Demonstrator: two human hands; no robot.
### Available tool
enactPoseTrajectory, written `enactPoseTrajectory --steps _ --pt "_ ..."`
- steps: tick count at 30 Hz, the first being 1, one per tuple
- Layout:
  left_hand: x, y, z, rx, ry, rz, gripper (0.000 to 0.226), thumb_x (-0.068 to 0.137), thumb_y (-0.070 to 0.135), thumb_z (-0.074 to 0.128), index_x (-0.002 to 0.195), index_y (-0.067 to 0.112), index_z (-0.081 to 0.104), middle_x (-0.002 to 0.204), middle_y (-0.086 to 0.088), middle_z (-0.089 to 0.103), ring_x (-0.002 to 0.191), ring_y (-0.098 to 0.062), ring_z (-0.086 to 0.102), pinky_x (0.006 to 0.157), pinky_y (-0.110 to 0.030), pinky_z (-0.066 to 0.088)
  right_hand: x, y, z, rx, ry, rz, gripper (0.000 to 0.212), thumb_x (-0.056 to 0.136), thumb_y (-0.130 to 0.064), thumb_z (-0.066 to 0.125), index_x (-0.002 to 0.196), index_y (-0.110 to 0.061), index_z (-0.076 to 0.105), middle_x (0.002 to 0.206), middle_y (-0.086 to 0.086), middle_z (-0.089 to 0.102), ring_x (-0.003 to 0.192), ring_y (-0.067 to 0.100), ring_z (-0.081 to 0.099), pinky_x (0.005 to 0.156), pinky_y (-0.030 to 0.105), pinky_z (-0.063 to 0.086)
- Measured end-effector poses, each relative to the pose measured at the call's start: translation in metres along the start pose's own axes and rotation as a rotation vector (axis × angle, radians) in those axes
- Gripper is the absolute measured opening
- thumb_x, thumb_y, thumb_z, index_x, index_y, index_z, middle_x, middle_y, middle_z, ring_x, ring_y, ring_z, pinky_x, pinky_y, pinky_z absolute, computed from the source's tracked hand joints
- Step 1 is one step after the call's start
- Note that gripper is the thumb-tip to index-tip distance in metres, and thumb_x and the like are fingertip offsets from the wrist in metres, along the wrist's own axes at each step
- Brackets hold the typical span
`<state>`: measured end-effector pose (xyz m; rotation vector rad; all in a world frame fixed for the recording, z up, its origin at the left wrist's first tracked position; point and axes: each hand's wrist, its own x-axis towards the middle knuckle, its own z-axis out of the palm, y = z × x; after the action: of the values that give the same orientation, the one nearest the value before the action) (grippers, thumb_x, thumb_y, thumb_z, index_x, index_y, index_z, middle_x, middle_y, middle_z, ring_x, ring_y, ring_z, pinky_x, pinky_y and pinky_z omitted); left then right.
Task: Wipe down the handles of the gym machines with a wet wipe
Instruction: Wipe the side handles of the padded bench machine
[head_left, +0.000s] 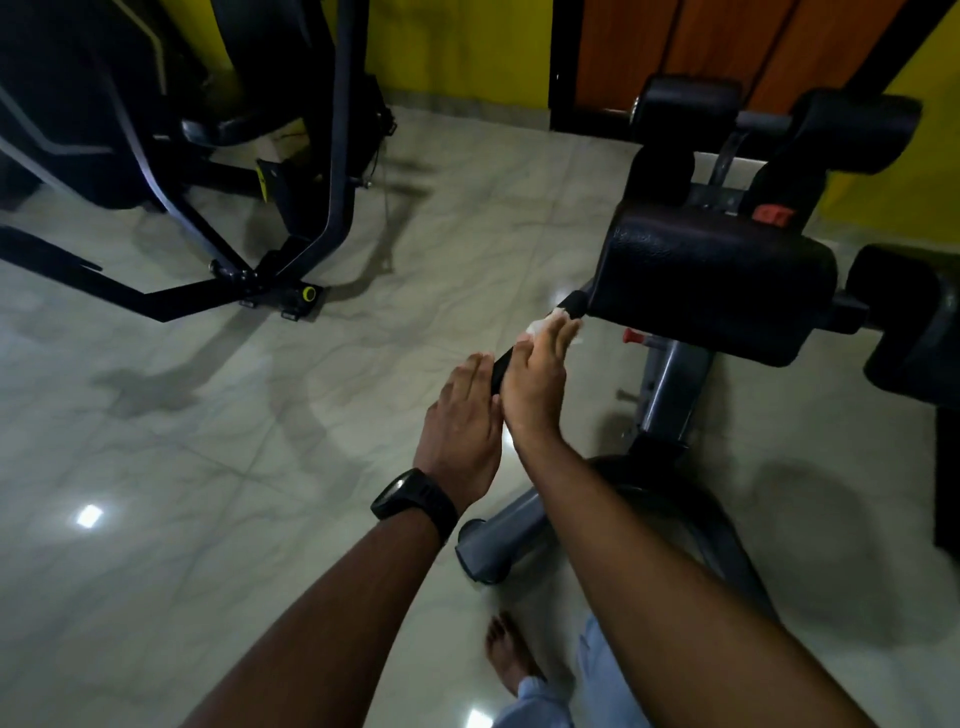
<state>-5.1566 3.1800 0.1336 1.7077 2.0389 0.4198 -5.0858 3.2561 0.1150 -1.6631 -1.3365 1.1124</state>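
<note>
Fingers (562, 335) of the right hand (537, 387) lie close together and fairly straight along the black handle (503, 370), pressing a white wipe (537, 326) onto it. The wipe peeks out at the fingertips and along both edges of the hand. Whether the thumb hooks under the bar is hidden. The left hand (462, 415) sits just beside the right, its fingers (475, 366) straight and together, their tips touching the near end of the handle without gripping it. A black watch (413, 500) is on the left wrist.

The handle slants up and away to the right, running in under a black pad (711, 280) on the machine's grey frame (672, 384). Several black rollers (852, 130) stand beyond and beside the pad. A bare foot (511, 656) stands on the pale tiled floor (260, 426) near the frame's base. Another black machine (322, 156) with yellow trim stands well apart at the upper left, before a yellow wall (457, 47).
</note>
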Motion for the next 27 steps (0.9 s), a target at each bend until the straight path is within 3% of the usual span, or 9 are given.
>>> enactPoseTrajectory --steps 3,5,8,11,16,20,23,25,27 --pt "0.001 -0.002 0.001 0.005 0.0 0.004 0.053 0.109 0.029 0.029 0.159 0.015 0.018 0.165 -0.004 0.019 0.152 -0.019 0.017 0.12 -0.035 0.02 0.02 -0.004 0.0 0.078 0.037 0.217 0.053 0.109 -0.022 0.031 0.157 -0.004 0.018 0.161 0.024 0.021 0.146 0.031 0.031 0.109 0.024 0.031" --pt "0.0 -0.002 0.001 -0.002 -0.004 0.009 0.053 0.109 0.028 0.029 0.159 0.014 0.017 0.166 -0.005 0.018 0.152 -0.02 0.016 0.121 -0.038 0.021 0.011 -0.005 -0.001 0.184 0.057 0.298 0.046 0.109 -0.026 0.031 0.149 -0.005 0.034 0.145 0.022 0.049 0.13 0.032 0.052 0.094 0.023 0.041" --pt "0.002 0.0 0.002 -0.015 0.018 0.015 0.053 0.108 0.025 0.033 0.158 0.012 0.02 0.163 -0.007 0.022 0.149 -0.023 0.022 0.118 -0.041 0.029 0.005 -0.011 -0.001 0.476 0.028 0.499 0.04 0.109 -0.03 0.033 0.133 -0.004 0.051 0.128 0.016 0.061 0.113 0.03 0.06 0.098 0.032 0.045" --pt "0.002 -0.002 0.004 0.007 0.011 0.028 0.054 0.107 0.025 0.034 0.157 0.01 0.02 0.161 -0.009 0.025 0.149 -0.026 0.024 0.119 -0.046 0.03 0.021 -0.023 -0.013 0.73 0.072 0.73 0.024 0.108 -0.031 0.038 0.112 -0.012 0.052 0.09 0.004 0.056 0.076 0.021 0.056 0.085 0.038 0.048" --pt "0.002 -0.007 0.006 0.006 -0.007 0.029 0.056 0.108 0.027 0.033 0.159 0.014 0.015 0.165 -0.006 0.018 0.152 -0.024 0.015 0.122 -0.047 0.025 0.006 -0.021 -0.014 0.874 0.022 0.734 0.023 0.108 -0.031 0.041 0.12 -0.015 0.052 0.113 0.008 0.052 0.105 0.03 0.054 0.086 0.038 0.046" --pt "0.002 -0.008 0.007 0.024 -0.011 0.04 0.056 0.108 0.027 0.032 0.159 0.015 0.013 0.166 -0.006 0.016 0.153 -0.024 0.012 0.123 -0.046 0.021 0.018 -0.027 -0.021 0.821 0.067 0.73 0.025 0.108 -0.026 0.041 0.123 -0.008 0.051 0.109 0.015 0.052 0.121 0.037 0.053 0.1 0.044 0.046" --pt "0.003 -0.009 0.007 0.027 -0.005 0.036 0.056 0.108 0.027 0.033 0.159 0.015 0.013 0.165 -0.006 0.017 0.153 -0.025 0.013 0.122 -0.046 0.024 0.008 -0.021 -0.018 0.768 0.005 0.661 0.024 0.107 -0.026 0.042 0.122 -0.01 0.052 0.118 0.012 0.056 0.117 0.031 0.056 0.1 0.039 0.045" --pt "0.003 -0.009 0.008 0.028 0.006 0.036 0.056 0.107 0.026 0.034 0.158 0.015 0.014 0.164 -0.007 0.018 0.152 -0.027 0.014 0.121 -0.048 0.026 -0.001 -0.013 -0.012 0.568 -0.024 0.489 0.032 0.107 -0.023 0.04 0.134 -0.008 0.049 0.134 0.016 0.057 0.116 0.028 0.057 0.097 0.034 0.044" --pt "0.002 -0.008 0.008 0.029 0.002 0.038 0.056 0.108 0.027 0.033 0.159 0.014 0.014 0.165 -0.008 0.017 0.153 -0.027 0.012 0.122 -0.047 0.024 -0.008 -0.002 -0.009 0.173 -0.043 0.237 0.048 0.108 -0.022 0.035 0.154 -0.009 0.029 0.153 0.017 0.041 0.134 0.03 0.047 0.104 0.028 0.039"
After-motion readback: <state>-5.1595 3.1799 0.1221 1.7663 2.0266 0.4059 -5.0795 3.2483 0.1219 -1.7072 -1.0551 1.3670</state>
